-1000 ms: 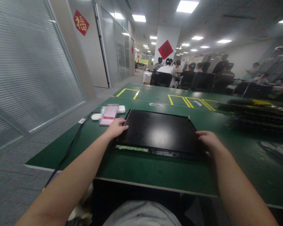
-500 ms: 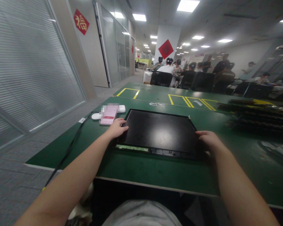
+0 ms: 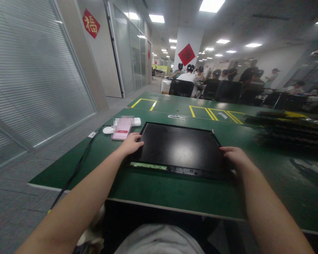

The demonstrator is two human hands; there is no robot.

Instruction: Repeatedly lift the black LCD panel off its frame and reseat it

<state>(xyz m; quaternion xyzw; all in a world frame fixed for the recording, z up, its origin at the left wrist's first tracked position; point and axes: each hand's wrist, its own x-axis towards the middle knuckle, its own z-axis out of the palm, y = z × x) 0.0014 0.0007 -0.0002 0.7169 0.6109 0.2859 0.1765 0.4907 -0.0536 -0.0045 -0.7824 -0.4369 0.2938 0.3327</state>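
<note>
A black display panel (image 3: 175, 146) with a dark, glossy face lies on the green table (image 3: 159, 195) in front of me. Along its near edge runs a green circuit strip (image 3: 148, 165), at the left part of the black frame. My left hand (image 3: 131, 144) grips the panel's left edge, thumb on top near the corner of the screen. On the opposite side, my right hand (image 3: 234, 157) holds the right edge with thumb and fingers; the fingers underneath are partly hidden.
Left of the panel lie a pink-screened phone (image 3: 121, 130) and a white device (image 3: 107, 130). A black cable (image 3: 81, 162) crosses the table's left edge. Stacked dark panels (image 3: 281, 132) stand at the right. Yellow tape (image 3: 145, 100) marks the far side. Several people sit beyond.
Both hands and the panel look almost unmoved. In the background at the right, a standing person has shifted slightly left.
</note>
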